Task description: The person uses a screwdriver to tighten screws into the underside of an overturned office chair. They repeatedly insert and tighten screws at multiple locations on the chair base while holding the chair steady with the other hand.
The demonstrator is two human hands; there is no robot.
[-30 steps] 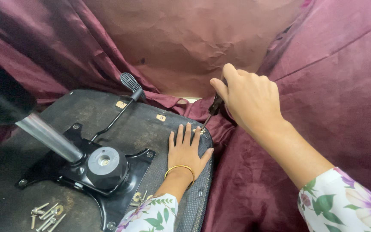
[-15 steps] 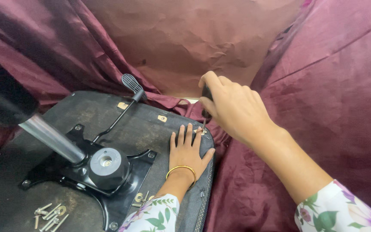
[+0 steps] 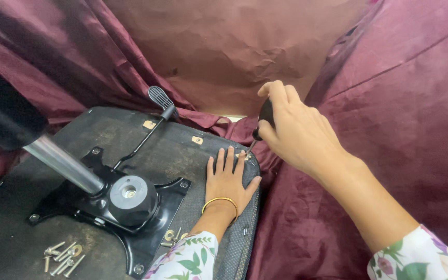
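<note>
Both my hands work at the upturned seat base [image 3: 105, 140]. My left hand [image 3: 229, 179] lies flat on it, fingers spread. My right hand [image 3: 296, 132] is wrapped around a black-handled screwdriver [image 3: 262, 124], its tip at a screw [image 3: 243, 154] by my left fingertips. Loose bolts [image 3: 60, 254] lie near the black mounting plate [image 3: 125, 207].

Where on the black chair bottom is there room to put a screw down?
Bare board lies between the lever and the far edge, and between the metal plate and the left hand. It is crowded by the loose screws and where the right hand works the screwdriver.
</note>
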